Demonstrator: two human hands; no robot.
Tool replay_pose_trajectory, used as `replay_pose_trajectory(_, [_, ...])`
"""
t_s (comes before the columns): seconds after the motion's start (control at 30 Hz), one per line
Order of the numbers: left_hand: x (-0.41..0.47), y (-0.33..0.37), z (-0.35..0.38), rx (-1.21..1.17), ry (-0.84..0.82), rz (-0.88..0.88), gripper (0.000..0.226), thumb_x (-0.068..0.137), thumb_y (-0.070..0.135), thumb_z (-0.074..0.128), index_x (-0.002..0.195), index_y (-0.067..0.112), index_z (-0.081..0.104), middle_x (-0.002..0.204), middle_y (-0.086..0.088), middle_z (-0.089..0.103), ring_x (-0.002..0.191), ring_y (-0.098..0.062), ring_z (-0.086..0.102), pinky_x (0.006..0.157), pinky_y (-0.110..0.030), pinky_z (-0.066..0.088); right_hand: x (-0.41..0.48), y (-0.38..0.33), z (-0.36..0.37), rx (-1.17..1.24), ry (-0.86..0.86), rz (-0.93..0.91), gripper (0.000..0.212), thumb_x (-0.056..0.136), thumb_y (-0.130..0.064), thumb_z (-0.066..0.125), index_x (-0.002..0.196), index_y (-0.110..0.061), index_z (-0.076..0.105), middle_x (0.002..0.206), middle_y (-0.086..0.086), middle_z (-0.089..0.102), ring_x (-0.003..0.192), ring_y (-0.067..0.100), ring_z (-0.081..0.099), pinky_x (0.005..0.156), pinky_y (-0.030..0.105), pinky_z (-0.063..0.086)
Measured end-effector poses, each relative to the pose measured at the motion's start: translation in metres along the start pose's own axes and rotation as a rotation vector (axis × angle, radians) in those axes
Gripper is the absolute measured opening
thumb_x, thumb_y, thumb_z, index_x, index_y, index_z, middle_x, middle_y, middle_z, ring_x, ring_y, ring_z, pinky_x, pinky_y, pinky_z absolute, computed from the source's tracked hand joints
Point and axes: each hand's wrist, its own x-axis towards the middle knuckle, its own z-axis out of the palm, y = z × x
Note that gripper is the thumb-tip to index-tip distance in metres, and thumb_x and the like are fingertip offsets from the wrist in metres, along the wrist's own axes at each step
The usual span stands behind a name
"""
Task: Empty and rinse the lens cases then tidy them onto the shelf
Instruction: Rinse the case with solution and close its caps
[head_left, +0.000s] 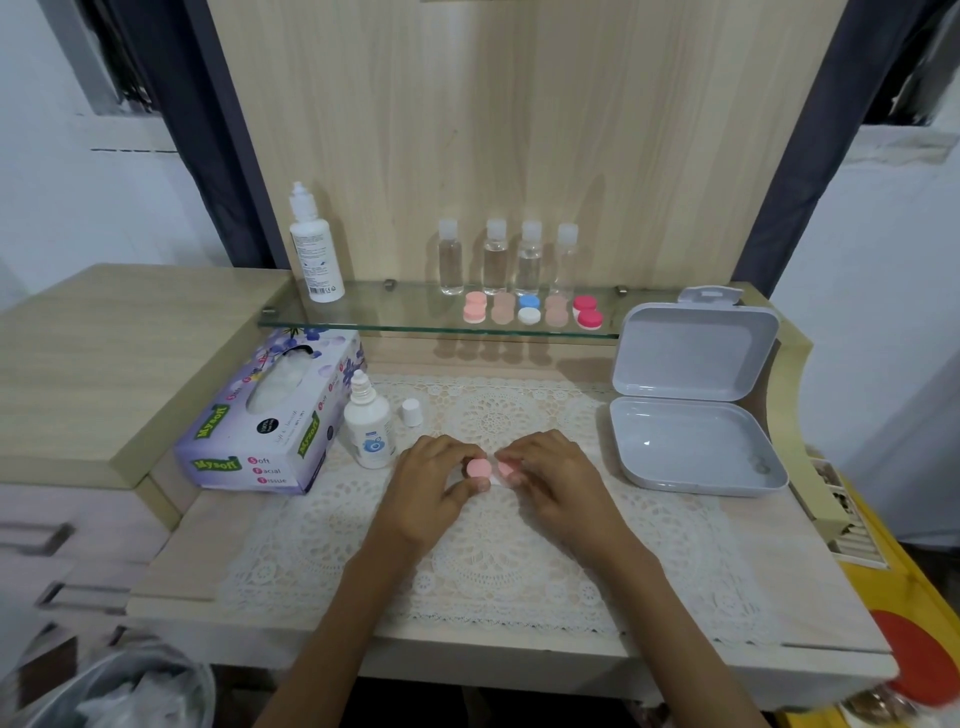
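A pink lens case (478, 467) is held low over the lace mat (493, 566) at the middle of the table (192, 566) and is pinched from both ends. The left hand (439, 480) is curled round its left cap and the right hand (553, 475) round its right cap, which is mostly hidden by fingertips. Whether the case touches the mat cannot be told. At twelve o'clock from the hands the glass shelf (363, 318) is seen. Along its front edge a row of lens cases (529, 309) is lined up: pale pink, beige, blue-and-white, beige and magenta. Just behind them four clear bottles (495, 257) are stood upright side by side, and a tall white bottle (317, 254) is stood at the shelf's nine o'clock end. At ten o'clock from the hands a small white bottle (369, 428) is set uncapped on the table with its cap (411, 412) just beside it. A tissue box (260, 426) is placed further out toward nine o'clock. At two o'clock a grey box (696, 452) is laid open.
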Motion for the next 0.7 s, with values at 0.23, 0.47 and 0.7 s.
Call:
replay_pose_trajectory(0.23, [-0.0001, -0.0003, 0.0006, 0.006, 0.004, 0.0, 0.031, 0.081, 0.04, 0.066, 0.106, 0.021, 0.068, 0.102, 0.009, 0.064, 0.095, -0.009, 0.05, 0.086, -0.028, 0.039, 0.0007, 0.0002, 0.0001, -0.025, -0.043, 0.002, 0.024, 0.085, -0.013, 0.065, 0.108, -0.018, 0.07, 0.101, -0.009, 0.066, 0.096, 0.01, 0.054, 0.082, 0.035, 0.045])
replay_pose_trajectory(0.47, [0.0001, -0.0016, 0.0006, 0.015, -0.008, -0.003, 0.037, 0.081, 0.045, 0.065, 0.107, 0.02, 0.068, 0.102, 0.008, 0.064, 0.095, -0.009, 0.049, 0.085, -0.027, 0.038, 0.0031, -0.0008, -0.0006, -0.082, -0.047, 0.058, 0.026, 0.083, -0.035, 0.068, 0.107, -0.023, 0.069, 0.097, -0.012, 0.059, 0.093, 0.007, 0.048, 0.081, 0.027, 0.036])
replay_pose_trajectory(0.7, [0.0004, -0.0019, 0.0015, 0.017, -0.006, -0.008, 0.052, 0.078, 0.058, 0.048, 0.107, 0.019, 0.068, 0.101, 0.009, 0.063, 0.094, -0.007, 0.05, 0.086, -0.029, 0.041, 0.0008, -0.0062, -0.0011, -0.158, -0.059, 0.058, 0.042, 0.081, -0.048, 0.062, 0.115, -0.024, 0.062, 0.106, -0.014, 0.054, 0.102, 0.005, 0.044, 0.084, 0.023, 0.031])
